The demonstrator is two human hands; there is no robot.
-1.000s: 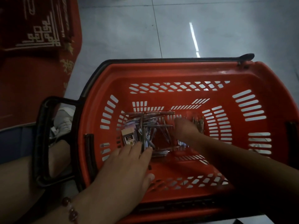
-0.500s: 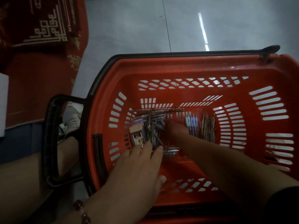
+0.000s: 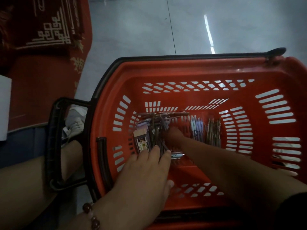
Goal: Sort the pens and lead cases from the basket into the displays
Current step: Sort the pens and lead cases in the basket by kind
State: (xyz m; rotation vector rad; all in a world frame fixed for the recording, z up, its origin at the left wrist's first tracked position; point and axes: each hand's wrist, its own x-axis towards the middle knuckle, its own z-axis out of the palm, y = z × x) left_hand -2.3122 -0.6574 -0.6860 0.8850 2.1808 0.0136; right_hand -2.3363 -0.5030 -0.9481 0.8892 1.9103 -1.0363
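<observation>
Pens point(image 3: 156, 130) lie heaped in the red basket point(image 3: 199, 70), still unsorted. The left hand point(image 3: 146, 170) rests flat, fingers spread, on the heap; the right hand point(image 3: 174, 135) reaches in (its fingers I cannot tell). Next it must pinch out one kind.

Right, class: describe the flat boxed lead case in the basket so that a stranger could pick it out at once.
Start at the big red plastic shopping basket and look to the left end of its floor, where dark pens lie in a jumbled pile. Against that pile's left edge, just beyond the left hand, lies the lead case. It alone is a flat rectangular box with a printed label, not a thin stick.
</observation>
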